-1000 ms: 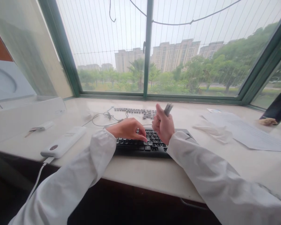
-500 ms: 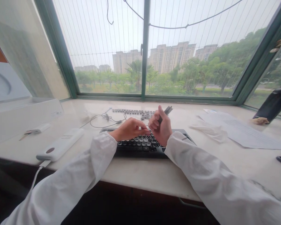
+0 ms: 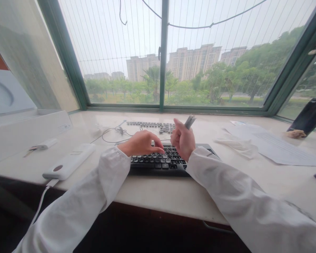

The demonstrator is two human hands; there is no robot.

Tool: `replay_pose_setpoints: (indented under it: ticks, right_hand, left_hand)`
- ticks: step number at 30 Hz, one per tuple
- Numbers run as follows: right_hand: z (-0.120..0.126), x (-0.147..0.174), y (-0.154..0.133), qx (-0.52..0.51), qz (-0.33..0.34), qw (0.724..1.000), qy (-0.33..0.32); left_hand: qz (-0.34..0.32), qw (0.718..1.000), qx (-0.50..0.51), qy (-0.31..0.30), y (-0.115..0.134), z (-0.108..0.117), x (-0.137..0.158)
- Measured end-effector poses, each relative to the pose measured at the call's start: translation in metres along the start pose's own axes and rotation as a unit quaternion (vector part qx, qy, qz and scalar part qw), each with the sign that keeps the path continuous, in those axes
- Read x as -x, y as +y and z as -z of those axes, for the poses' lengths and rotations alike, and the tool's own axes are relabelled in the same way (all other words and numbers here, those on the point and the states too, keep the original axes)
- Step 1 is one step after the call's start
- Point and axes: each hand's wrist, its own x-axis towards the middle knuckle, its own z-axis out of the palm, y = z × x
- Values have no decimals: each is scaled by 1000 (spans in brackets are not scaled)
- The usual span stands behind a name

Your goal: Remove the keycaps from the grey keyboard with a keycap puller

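Note:
A black keyboard (image 3: 150, 173) lies on the pale counter in front of me. Keycaps sit on its lower left part; bare key sockets show toward the middle and right. Just above the keys is my left hand (image 3: 143, 143), fingers curved, with a gap between thumb and forefinger and nothing visible in it. My right hand (image 3: 183, 142) is closed in a fist, thumb up, over the keyboard's right half. From the fist sticks a dark grey, flat-ended tool (image 3: 190, 122); its exact kind is unclear. Loose keycaps (image 3: 150, 124) lie in rows behind the keyboard.
A thin cable (image 3: 109, 135) coils behind the keyboard. To the left are a white power bank (image 3: 71, 161) with a cord, a key with a white fob (image 3: 46, 144) and a white box (image 3: 28, 131). Tissue (image 3: 239, 147), printed paper (image 3: 281, 147) and a leaning phone (image 3: 309, 116) lie right.
My left hand has lifted slightly and moved left off the keys, its thumb and forefinger parting. My right fist has shifted a little right and turned, still holding the tool.

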Motion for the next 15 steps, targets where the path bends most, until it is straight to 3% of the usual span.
replay_pose_setpoints:
  ticks: [8, 15]
  right_hand:
    - [-3, 1, 23, 69, 25, 997, 37]
    - [-9, 3, 21, 19, -32, 995, 97]
  left_hand:
    - [-3, 999, 16, -51, -3, -7, 1]
    - [7, 995, 65, -69, -10, -10, 0]
